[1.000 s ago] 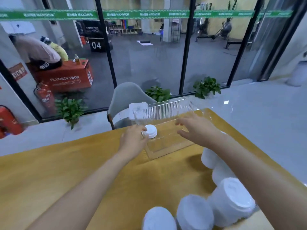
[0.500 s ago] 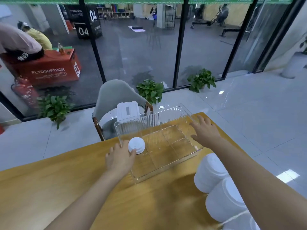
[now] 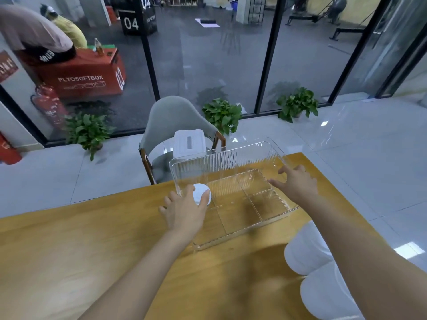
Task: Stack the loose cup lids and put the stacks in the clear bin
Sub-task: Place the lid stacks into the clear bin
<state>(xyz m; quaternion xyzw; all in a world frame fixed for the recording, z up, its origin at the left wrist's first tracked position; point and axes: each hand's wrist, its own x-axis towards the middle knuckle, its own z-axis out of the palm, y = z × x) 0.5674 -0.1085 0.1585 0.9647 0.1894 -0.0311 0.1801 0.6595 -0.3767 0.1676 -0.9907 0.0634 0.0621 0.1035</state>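
we have our left hand (image 3: 184, 211) curled round a short white lid stack (image 3: 201, 192), thumb on one side and fingers on the other, pinching it at the left end of the clear bin (image 3: 231, 158). it looks to be just inside the left wall, low over the floor of the near left compartment, though through the clear plastic we cannot tell whether it already rests there. we read the grip from the sides as a way to hold the lids squared up, so they go down as one pile rather than sliding apart. our right hand (image 3: 298, 184) is spread, fingers straight and fanned against the right end of the bin, gripping nothing. we judge it is there to steady the light bin on the worktop (image 3: 69, 250), so it does not skid while the other hand sets the stack in. the bin sits at the far edge of the worktop, turned a little, with a ribbed far wall and low dividers that split its floor into compartments. the stack itself is small, round and plain white, its flat top towards us, and seems only a few lids deep. beside our right arm lie more white stacks (image 3: 305, 252), blurred and partly hidden, apart from the bin and, we judge, yet to go in.
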